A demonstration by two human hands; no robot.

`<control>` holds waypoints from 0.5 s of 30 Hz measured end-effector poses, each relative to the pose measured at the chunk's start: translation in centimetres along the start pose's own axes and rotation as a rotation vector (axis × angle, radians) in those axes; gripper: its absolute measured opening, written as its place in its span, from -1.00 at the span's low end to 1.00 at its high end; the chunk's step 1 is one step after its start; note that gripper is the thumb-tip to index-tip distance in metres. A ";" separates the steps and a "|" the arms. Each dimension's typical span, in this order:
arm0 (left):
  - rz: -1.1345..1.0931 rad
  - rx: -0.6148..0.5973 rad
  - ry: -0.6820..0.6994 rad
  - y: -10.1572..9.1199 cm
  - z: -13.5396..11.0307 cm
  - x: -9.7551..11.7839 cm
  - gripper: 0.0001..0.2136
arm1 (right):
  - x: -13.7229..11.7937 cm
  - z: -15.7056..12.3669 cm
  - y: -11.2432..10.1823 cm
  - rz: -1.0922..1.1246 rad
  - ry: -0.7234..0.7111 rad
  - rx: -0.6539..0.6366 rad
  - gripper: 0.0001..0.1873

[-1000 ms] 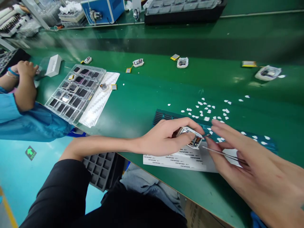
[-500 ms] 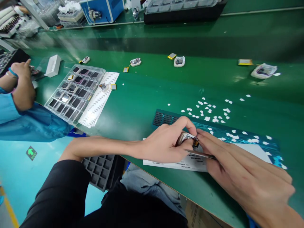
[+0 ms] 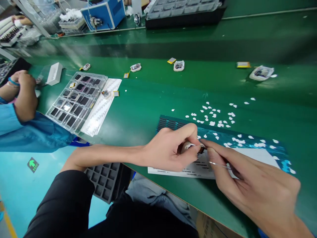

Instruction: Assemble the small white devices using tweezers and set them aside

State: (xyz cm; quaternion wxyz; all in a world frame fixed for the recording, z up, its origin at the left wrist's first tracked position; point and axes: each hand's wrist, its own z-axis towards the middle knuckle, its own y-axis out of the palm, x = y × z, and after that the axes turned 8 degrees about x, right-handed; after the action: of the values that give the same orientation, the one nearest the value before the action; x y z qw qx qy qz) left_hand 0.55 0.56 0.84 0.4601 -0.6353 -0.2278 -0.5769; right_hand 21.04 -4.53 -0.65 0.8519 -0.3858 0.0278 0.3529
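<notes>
My left hand (image 3: pixel 170 148) is closed around a small white device housing (image 3: pixel 189 145) with a dark circuit part showing at its edge, held just above a white label sheet (image 3: pixel 198 167) near the table's front edge. My right hand (image 3: pixel 247 185) pinches thin metal tweezers (image 3: pixel 219 164); its index finger reaches to the housing and touches it. Most of the housing is hidden by my fingers. Under the sheet lies a blue patterned mat (image 3: pixel 260 143).
Several small white paper bits (image 3: pixel 213 117) are scattered beyond the mat. A clear tray of dark screens (image 3: pixel 74 100) and another label sheet (image 3: pixel 102 105) lie at left, beside a co-worker's blue sleeve (image 3: pixel 24 132). Loose housings (image 3: pixel 178 65) and yellow parts lie on the green belt. A black tray (image 3: pixel 106 180) sits below the table edge.
My right hand has closed in from the right onto the housing with the tweezers. My left hand has curled tighter over the housing, hiding more of it. The view has shifted slightly.
</notes>
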 end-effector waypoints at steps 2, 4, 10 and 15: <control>0.017 -0.020 0.026 0.0 -0.1 0.0 -0.96 | -0.1 0.1 -0.1 0.052 0.079 0.001 -0.52; 0.031 -0.051 0.046 0.1 -0.3 0.0 -0.96 | -0.2 0.4 -0.1 0.116 0.166 -0.032 -0.82; 0.063 -0.076 0.044 0.3 -0.5 0.3 -0.92 | -0.8 1.6 -0.1 0.313 0.362 -0.169 -0.68; 0.132 -0.170 0.061 0.0 -0.2 -0.4 -0.80 | -1.0 1.8 0.0 0.381 0.393 -0.139 -0.73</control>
State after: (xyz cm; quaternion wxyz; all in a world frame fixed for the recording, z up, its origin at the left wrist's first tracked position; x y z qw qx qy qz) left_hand 0.37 0.45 0.43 0.4482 -0.6678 -0.1213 -0.5818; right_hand 19.90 -3.93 0.95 0.7203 -0.4920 0.2401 0.4261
